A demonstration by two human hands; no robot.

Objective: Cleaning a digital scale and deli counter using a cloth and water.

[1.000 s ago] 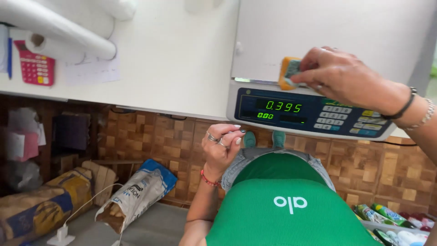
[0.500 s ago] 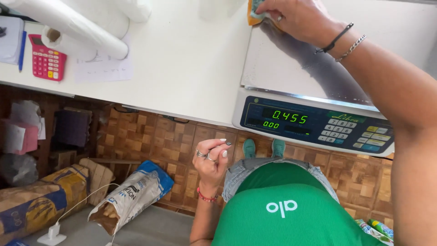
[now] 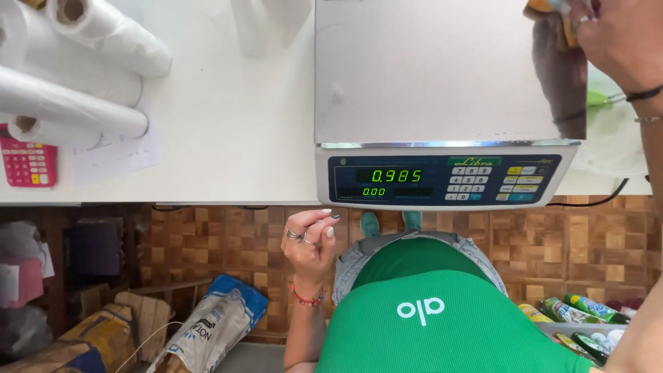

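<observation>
Right hand [image 3: 621,41] gripping an orange sponge [image 3: 549,17] on the scale's steel platform [image 3: 442,76], left hand [image 3: 311,238] hanging loosely curled, empty, below the white surface [image 3: 235,138]

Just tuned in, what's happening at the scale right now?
A person stands at a white counter and presses the right hand, which grips a yellow sponge or cloth, onto the far right corner of the steel platter of a weighing scale. The scale's green display is lit. The left hand hangs loosely curled below the counter edge, holding nothing. Rolls of plastic bags and a pink calculator lie at the left.
</observation>
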